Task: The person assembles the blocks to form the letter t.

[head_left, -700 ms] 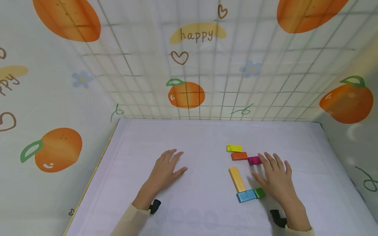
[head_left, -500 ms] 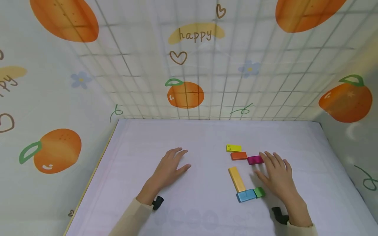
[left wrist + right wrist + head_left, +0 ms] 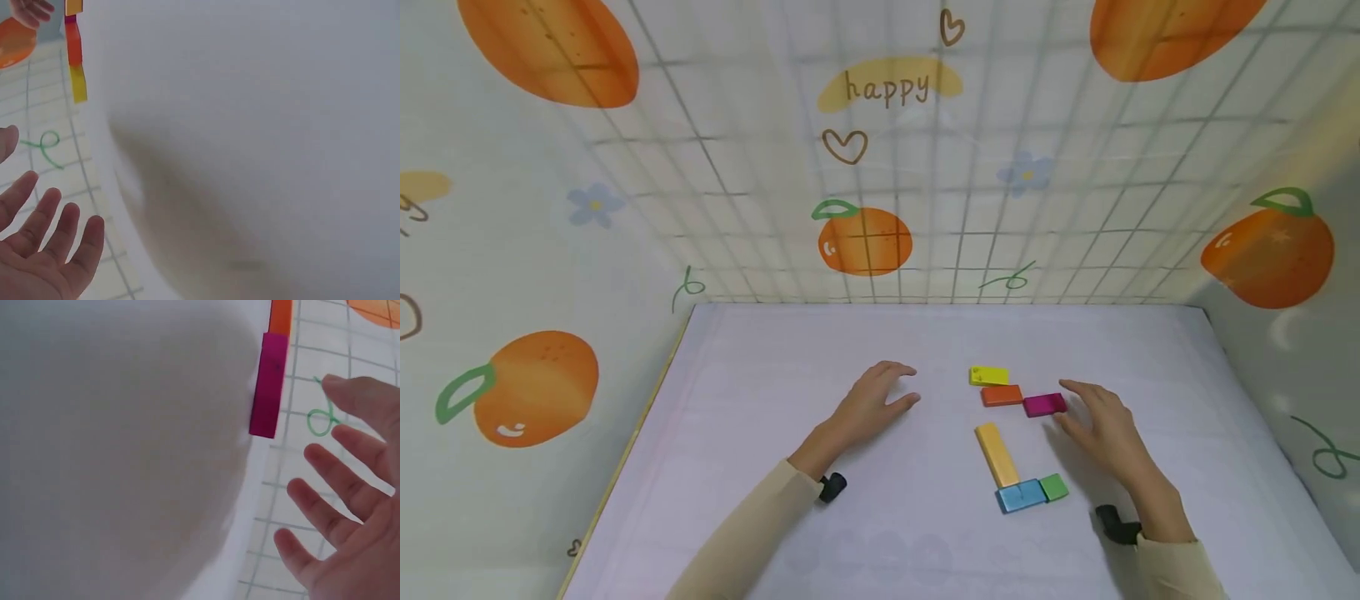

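Yellow block (image 3: pixel 79 84) between the hands (image 3: pixel 50 259) (image 3: pixel 31 10) (both partly visible).

From above, the head view looks forward and down across the smooth white tabletop (image 3: pixel 895 333) to the grid-printed white backdrop (image 3: pixel 760 125). Both wrist views, tipped sideways, look close past the person's left fingers (image 3: pixel 62 231) and right fingers (image 3: pixel 322 509); all three share the flat orange-red rectangular block (image 3: pixel 1002 396).
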The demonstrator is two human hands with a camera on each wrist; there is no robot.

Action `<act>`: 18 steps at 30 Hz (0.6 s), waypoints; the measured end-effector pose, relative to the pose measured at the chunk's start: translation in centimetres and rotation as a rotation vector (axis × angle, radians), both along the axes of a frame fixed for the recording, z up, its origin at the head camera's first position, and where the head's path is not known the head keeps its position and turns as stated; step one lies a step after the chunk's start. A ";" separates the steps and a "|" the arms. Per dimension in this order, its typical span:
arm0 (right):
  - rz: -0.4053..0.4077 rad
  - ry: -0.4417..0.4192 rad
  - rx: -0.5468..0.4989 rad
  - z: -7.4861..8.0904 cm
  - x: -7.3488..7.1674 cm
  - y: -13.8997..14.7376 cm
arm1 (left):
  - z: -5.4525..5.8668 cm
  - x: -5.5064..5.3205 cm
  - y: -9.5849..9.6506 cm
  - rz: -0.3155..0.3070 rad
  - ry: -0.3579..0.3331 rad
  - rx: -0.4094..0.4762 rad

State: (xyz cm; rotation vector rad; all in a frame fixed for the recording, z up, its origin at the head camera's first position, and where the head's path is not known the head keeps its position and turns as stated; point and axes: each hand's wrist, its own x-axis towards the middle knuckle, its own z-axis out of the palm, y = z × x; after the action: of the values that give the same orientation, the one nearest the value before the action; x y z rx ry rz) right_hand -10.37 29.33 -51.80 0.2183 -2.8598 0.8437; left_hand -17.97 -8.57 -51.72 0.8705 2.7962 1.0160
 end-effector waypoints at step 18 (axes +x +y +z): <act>-0.002 -0.229 -0.287 -1.2 -1.8 1.9 | -1.8 -4.1 7.2 0.006 -0.211 0.123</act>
State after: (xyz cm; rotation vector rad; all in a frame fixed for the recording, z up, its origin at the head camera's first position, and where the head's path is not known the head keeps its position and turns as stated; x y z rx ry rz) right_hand -12.16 31.26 -53.00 0.0895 -2.8904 1.3419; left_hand -22.05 -1.40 -53.50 0.7179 2.5864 1.2144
